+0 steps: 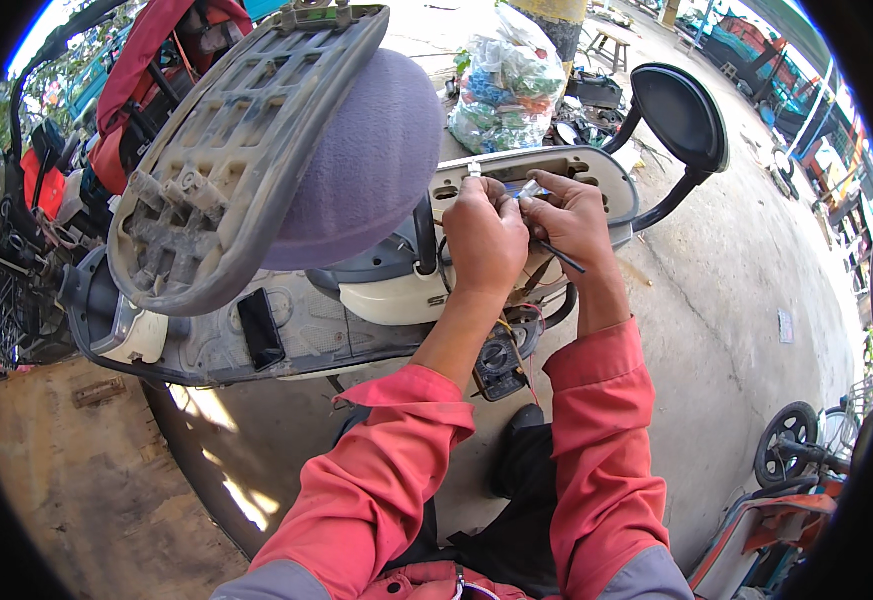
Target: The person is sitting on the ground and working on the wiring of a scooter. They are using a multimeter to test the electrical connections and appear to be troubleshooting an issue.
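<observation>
My left hand (484, 238) and my right hand (571, 222) meet over the cream handlebar housing (612, 180) of a scooter. Both pinch a small clear connector (531, 189) with thin wires between their fingertips. The right hand also has a thin black probe (563, 259) running under its fingers. A dark multimeter (502, 363) lies below my wrists, with red and yellow leads around it. The scooter's seat (247, 150) is flipped up, underside showing, to the left of my hands.
A black round mirror (682, 115) stands right of the housing. A bag of plastic bottles (507, 80) sits behind on the concrete. Other motorbikes (27, 200) crowd the left. A small wheel (785, 440) and cart are at lower right.
</observation>
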Tool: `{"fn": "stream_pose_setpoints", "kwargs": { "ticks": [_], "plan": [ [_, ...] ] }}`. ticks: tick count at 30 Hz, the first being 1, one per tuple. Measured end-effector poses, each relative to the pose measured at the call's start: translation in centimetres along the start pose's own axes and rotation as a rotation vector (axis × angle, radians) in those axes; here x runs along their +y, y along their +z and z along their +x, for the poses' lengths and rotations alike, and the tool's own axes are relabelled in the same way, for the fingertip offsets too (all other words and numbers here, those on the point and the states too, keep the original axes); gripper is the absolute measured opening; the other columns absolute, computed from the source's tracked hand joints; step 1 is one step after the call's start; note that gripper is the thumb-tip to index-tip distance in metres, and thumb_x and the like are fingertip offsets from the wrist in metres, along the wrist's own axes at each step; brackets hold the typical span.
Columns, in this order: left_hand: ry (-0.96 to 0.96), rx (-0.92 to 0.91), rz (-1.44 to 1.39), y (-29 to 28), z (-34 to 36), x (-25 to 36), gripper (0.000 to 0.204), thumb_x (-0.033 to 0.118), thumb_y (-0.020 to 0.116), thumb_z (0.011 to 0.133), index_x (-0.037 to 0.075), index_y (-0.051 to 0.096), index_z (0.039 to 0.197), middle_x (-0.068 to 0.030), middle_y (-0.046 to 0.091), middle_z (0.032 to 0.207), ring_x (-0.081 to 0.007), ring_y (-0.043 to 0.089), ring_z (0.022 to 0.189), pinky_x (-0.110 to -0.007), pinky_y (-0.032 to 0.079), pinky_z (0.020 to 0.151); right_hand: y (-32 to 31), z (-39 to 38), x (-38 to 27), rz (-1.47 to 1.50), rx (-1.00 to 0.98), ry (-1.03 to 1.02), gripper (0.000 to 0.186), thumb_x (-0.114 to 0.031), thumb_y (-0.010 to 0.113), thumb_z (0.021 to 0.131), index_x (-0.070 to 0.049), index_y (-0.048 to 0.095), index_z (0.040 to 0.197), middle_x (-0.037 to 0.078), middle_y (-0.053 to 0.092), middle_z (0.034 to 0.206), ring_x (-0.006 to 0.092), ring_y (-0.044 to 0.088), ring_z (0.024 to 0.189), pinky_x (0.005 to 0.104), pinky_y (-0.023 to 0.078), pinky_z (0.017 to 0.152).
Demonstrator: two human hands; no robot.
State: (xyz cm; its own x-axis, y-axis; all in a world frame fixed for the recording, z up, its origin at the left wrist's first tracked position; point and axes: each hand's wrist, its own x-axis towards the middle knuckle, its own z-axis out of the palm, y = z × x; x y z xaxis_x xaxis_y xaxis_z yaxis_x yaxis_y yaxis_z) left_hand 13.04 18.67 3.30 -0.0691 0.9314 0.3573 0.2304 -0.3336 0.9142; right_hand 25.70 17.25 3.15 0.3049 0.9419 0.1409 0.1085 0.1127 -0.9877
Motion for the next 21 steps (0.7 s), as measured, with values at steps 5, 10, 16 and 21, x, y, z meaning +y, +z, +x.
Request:
{"fn": "stream_pose_setpoints", "kwargs": {
  "ticks": [5, 10, 16, 21],
  "plan": [
    [0.044, 0.0, 0.04, -0.1, 0.0, 0.2, 0.016, 0.002, 0.075, 0.078, -0.004, 0.065, 0.09, -0.0131, 0.071, 0.079, -0.0237, 0.07, 0.07, -0.035, 0.054, 0.066, 0.2, -0.2, -0.4, 0.0, -0.006, -0.004, 0.048, 0.001, 0.071, 0.086, 0.012, 0.058, 0.13, 0.003, 0.066, 0.072, 0.0043, 0.054, 0.056, 0.0207, 0.042, 0.048],
    [0.014, 0.013, -0.043, 0.0, -0.1, 0.2, 0.017, -0.003, 0.074, 0.078, -0.003, 0.062, 0.09, -0.0126, 0.07, 0.076, -0.0234, 0.07, 0.069, -0.035, 0.054, 0.066, 0.0, 0.0, 0.1, -0.007, -0.008, -0.017, 0.047, 0.0, 0.071, 0.085, 0.012, 0.058, 0.129, 0.002, 0.065, 0.071, 0.0042, 0.054, 0.055, 0.0208, 0.041, 0.048],
    [-0.023, 0.011, -0.274, 0.9, 0.3, -1.2, 0.024, -0.009, 0.071, 0.078, -0.001, 0.055, 0.095, -0.0096, 0.067, 0.079, -0.0187, 0.067, 0.068, -0.032, 0.054, 0.063, 0.2, -0.2, -0.4, -0.026, -0.019, -0.028, 0.048, 0.0, 0.07, 0.085, 0.014, 0.058, 0.129, 0.003, 0.065, 0.07, 0.0044, 0.054, 0.055, 0.0211, 0.04, 0.047],
    [-0.05, -0.035, -0.302, 0.8, 0.7, -1.4, 0.028, -0.012, 0.071, 0.08, -0.003, 0.055, 0.101, -0.0069, 0.064, 0.085, -0.0106, 0.063, 0.071, -0.024, 0.055, 0.064, 0.0, -0.4, -0.7, -0.075, -0.038, -0.043, 0.048, 0.0, 0.069, 0.085, 0.015, 0.057, 0.129, 0.004, 0.065, 0.071, 0.0048, 0.054, 0.055, 0.0215, 0.041, 0.047]
  ]
}}
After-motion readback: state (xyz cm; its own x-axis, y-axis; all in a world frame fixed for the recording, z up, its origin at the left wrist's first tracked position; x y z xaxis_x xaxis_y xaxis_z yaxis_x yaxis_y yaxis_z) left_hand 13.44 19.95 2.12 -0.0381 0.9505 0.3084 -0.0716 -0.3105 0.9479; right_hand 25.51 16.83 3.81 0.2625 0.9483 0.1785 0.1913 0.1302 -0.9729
